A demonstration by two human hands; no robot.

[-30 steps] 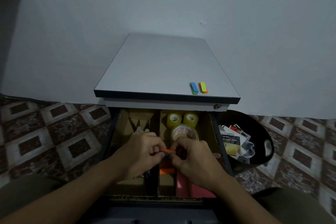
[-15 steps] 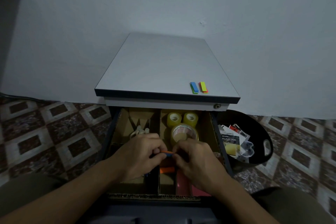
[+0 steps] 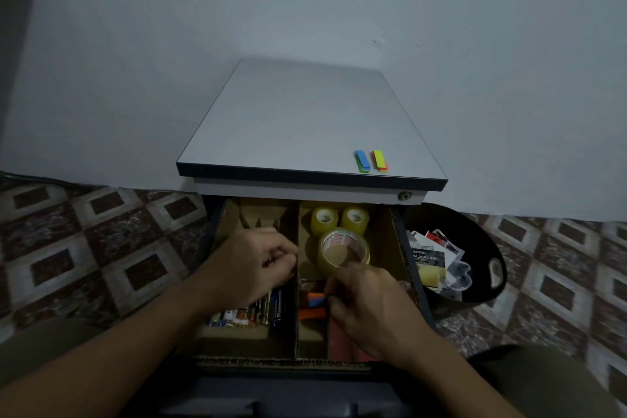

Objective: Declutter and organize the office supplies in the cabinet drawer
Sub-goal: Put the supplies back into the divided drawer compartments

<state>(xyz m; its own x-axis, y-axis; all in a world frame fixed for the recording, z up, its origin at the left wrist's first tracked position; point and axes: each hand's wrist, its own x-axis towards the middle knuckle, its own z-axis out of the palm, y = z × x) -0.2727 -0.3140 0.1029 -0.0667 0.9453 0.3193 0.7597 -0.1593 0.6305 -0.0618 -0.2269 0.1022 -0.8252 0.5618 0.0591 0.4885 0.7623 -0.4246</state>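
Rolls of tape (image 3: 325,263): three; right fingers (image 3: 334,285) pinch tabs (image 3: 315,299), left fingers (image 3: 285,260) curl, hold unclear.

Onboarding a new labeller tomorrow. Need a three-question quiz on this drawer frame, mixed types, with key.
1. True or false: the batteries lie in the left compartment of the drawer.
2. How many tape rolls sit in the right compartment? A) one B) three C) five
3. Fill in: the colour flags on the cabinet top lie near its front ___ corner.
Key: 1 true; 2 B; 3 right.
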